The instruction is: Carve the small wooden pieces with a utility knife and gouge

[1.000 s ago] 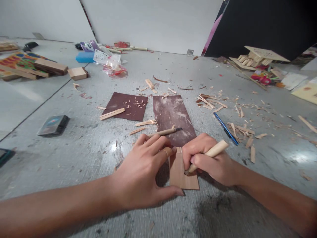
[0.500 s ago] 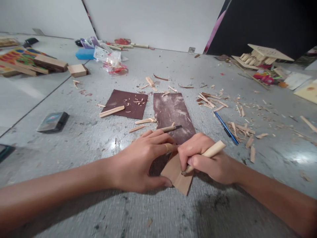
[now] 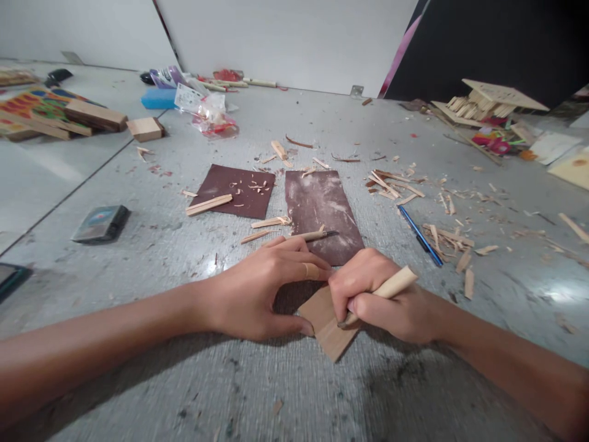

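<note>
Currently, the thin wooden piece (image 3: 324,322) lies flat between both hands, one corner toward the near edge of the surface (image 3: 193,387). Right hand (image 3: 389,301) is nearer, covering its right side, so long axis unreadable; it grips a pale-handled tool (image 3: 396,282), tip down at the wood. Left hand (image 3: 257,294) spreads open, thumb touching the left side.

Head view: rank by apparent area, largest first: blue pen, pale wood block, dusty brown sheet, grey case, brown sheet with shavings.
1. Dusty brown sheet
2. Brown sheet with shavings
3. Grey case
4. Pale wood block; it sits farther back, so true size is unsure
5. Blue pen
</note>
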`<act>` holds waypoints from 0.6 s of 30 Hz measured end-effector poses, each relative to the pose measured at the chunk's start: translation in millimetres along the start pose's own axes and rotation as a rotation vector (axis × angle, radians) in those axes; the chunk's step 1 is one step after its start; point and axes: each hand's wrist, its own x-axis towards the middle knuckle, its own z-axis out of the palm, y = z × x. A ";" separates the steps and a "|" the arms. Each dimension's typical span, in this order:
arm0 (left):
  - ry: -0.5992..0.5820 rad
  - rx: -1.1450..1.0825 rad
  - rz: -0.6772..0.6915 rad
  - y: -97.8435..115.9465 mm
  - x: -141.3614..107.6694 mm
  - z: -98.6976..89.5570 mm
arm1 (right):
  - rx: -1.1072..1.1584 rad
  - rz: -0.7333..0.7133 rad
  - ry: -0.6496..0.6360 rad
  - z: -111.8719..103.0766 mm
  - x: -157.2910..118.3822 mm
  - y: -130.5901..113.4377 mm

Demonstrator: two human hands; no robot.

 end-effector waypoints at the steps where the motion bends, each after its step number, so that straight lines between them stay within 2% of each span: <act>1: 0.001 0.006 0.000 -0.4 -0.3 0.2 | 0.002 -0.001 -0.003 -0.1 0.0 0.3; 11: 0.021 0.010 0.044 -5.0 -1.4 3.1 | 0.004 0.013 -0.022 2.2 -0.2 1.1; 18: -0.002 -0.053 0.004 -3.6 0.1 1.8 | 0.006 0.019 -0.039 1.3 2.5 -0.3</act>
